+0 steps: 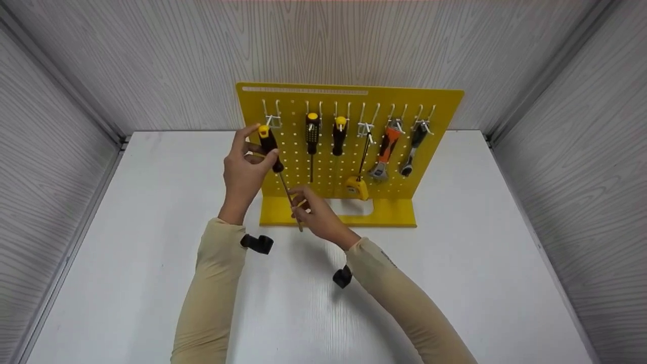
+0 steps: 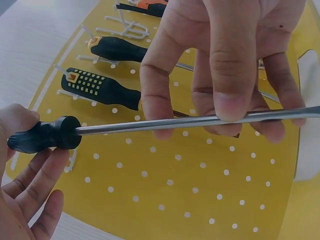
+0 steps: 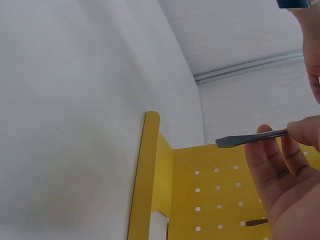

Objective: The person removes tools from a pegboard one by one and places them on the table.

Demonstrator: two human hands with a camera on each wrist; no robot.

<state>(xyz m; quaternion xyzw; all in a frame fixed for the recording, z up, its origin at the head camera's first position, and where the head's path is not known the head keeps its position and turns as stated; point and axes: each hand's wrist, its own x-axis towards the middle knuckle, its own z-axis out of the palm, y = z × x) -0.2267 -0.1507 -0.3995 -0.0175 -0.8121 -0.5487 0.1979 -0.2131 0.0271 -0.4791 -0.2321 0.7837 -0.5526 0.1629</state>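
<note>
A flathead screwdriver (image 1: 270,146) with a black and yellow handle slants in front of the left end of the yellow pegboard (image 1: 298,192). My left hand (image 1: 245,169) grips its handle between thumb and fingers, beside the leftmost white hook (image 1: 273,120). Lower down, my right hand (image 1: 316,215) pinches the steel shaft (image 2: 150,124) between thumb and fingers. The flat tip (image 3: 230,141) sticks out past the right fingers in the right wrist view. Just right of the held tool hangs another screwdriver (image 1: 312,134), its handle dotted yellow.
Further right on the board hang a third screwdriver (image 1: 339,135), a yellow tape measure (image 1: 357,188), an orange-handled adjustable wrench (image 1: 388,146) and a dark-handled tool (image 1: 417,141). The board stands on a white table (image 1: 455,227), with pale wood-grain walls (image 1: 354,40) around.
</note>
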